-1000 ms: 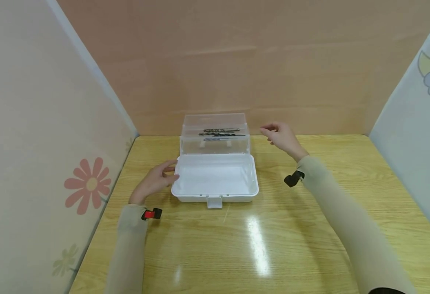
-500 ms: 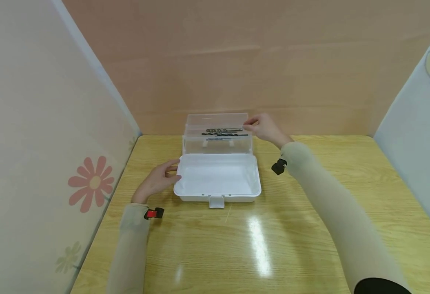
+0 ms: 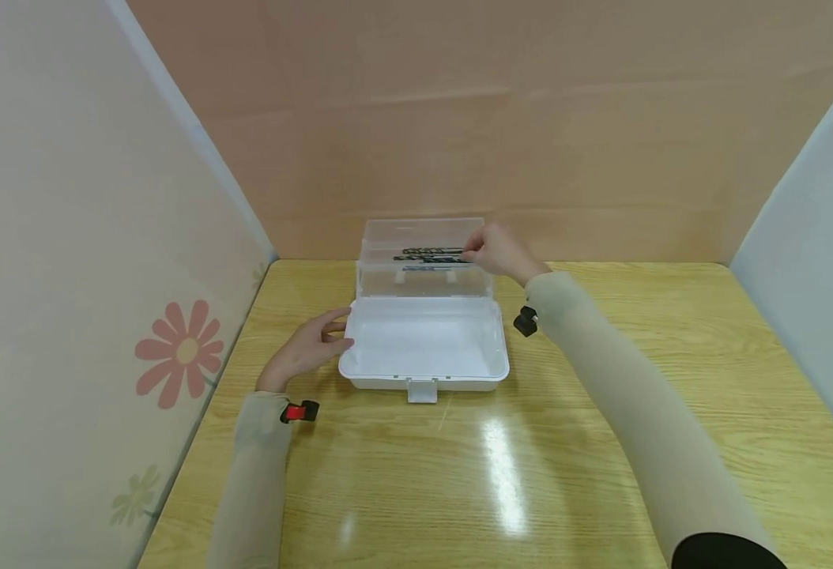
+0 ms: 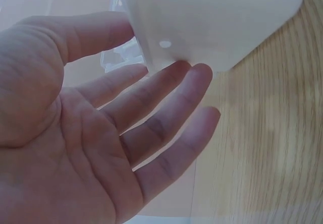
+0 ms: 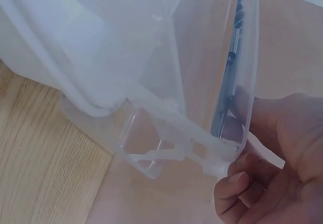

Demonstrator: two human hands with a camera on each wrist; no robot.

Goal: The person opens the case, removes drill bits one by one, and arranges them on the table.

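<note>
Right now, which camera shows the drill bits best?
The head view: the drill bits lie side by side in the clear tray. The right wrist view shows one edge-on through plastic; the left wrist view shows none.

The head camera looks down from above at the counter point(image 3: 601, 442). Each wrist camera sits very close. All three see the white box point(image 3: 424, 348) point(image 4: 212, 22) point(image 5: 75, 47).
</note>
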